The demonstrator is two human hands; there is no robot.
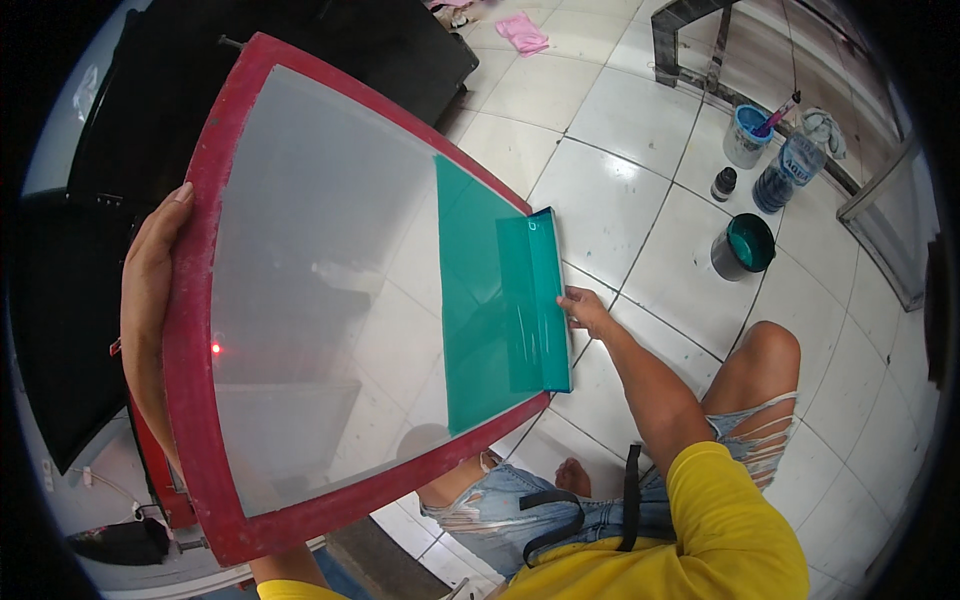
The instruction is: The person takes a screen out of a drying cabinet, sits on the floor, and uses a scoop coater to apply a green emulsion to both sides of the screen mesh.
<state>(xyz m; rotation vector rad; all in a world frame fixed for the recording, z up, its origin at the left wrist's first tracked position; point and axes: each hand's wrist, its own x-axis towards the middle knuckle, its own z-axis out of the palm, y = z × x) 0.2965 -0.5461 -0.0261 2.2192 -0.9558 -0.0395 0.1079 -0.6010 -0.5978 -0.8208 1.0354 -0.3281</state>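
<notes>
A silk-screen frame (187, 330) with dark red bars and a pale mesh (310, 230) is tilted up in front of me. My left hand (152, 270) grips its far left bar, the fingertips curled over the edge and the rest behind it. Green emulsion (470, 330) covers the right part of the mesh in a wide band. Along the frame's right end, my right hand (585, 310) pinches the edge of a long emulsion scoop coater (553, 300). The coater's trough lies against the mesh and is coated green.
Right on the white tiled floor (640, 130) stand a black pot of green emulsion (742, 250), a small dark bottle (724, 184), a cut plastic bottle (785, 175) and a blue-stained tub (748, 138). A pink cloth (522, 34) lies farther off. Black equipment (300, 70) stands behind the frame.
</notes>
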